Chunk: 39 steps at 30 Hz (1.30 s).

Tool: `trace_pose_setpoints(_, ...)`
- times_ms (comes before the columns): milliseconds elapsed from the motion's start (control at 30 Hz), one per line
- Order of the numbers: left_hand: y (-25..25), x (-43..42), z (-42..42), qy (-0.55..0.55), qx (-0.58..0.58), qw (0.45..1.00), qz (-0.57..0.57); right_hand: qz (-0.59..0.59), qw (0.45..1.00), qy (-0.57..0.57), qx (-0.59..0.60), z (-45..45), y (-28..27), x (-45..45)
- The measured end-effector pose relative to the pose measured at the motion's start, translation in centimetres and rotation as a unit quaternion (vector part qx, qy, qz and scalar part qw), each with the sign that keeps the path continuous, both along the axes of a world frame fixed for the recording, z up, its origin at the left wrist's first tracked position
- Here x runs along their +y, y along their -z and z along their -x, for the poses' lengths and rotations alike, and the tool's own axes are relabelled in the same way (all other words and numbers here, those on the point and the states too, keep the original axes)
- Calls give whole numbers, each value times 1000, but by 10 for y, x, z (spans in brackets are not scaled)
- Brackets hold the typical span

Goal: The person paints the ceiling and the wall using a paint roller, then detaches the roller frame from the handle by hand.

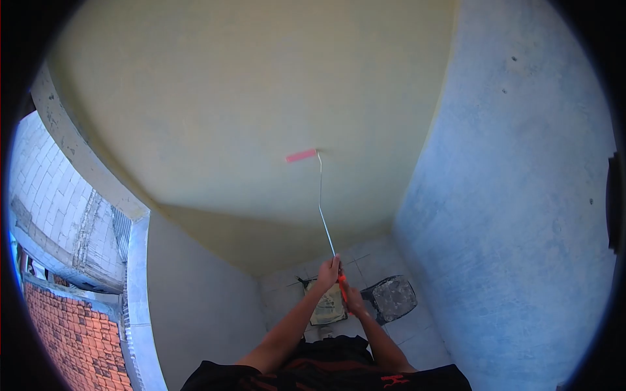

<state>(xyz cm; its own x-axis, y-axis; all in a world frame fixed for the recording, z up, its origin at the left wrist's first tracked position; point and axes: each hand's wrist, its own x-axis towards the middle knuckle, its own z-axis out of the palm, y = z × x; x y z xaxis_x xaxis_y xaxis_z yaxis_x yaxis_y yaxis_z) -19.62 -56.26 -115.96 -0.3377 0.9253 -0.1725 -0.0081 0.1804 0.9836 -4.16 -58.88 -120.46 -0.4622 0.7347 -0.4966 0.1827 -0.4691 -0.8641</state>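
Note:
A paint roller with a pink sleeve (301,156) rests against the yellowish wall (261,85), or very near it. Its thin bent metal rod (320,186) runs down to an orange-red handle (342,287). My left hand (328,271) is closed round the upper end of the handle, close to the rod. Lower down, my right hand (354,301) is wrapped about the same handle. Below my hands, on the floor, a tray (328,315) carries pale yellowish paint, partly hidden by my left forearm.
Beside the tray lies a black-edged piece with a speckled grey surface (394,300), on the tiled floor (368,257). A bluish wall (502,195) rises at the right. At the left, a low grey wall (202,287) borders an opening onto orange roof tiles (75,339).

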Motion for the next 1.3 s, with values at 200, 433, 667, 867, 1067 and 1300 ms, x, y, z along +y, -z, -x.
trace_pose_setpoints(200,-154,79,27,-30,39,989,-139,-102,993,-12,55,36,-153,91)
trace_pose_setpoints(433,-189,75,39,-15,17,990,-140,-114,991,-12,63,50,-179,89)
trace_pose_setpoints(667,18,-7,-17,-28,31,998,37,5,1000,-6,-26,-15,-32,-22)
trace_pose_setpoints(867,-7,-3,-24,-48,63,997,5,-24,999,16,-31,-18,-32,-13)
trace_pose_setpoints(1067,-151,60,1,-91,55,987,-123,-144,989,14,37,20,-149,64)
trace_pose_setpoints(1300,-189,84,2,-81,17,984,-155,-118,990,-30,69,14,-184,101)
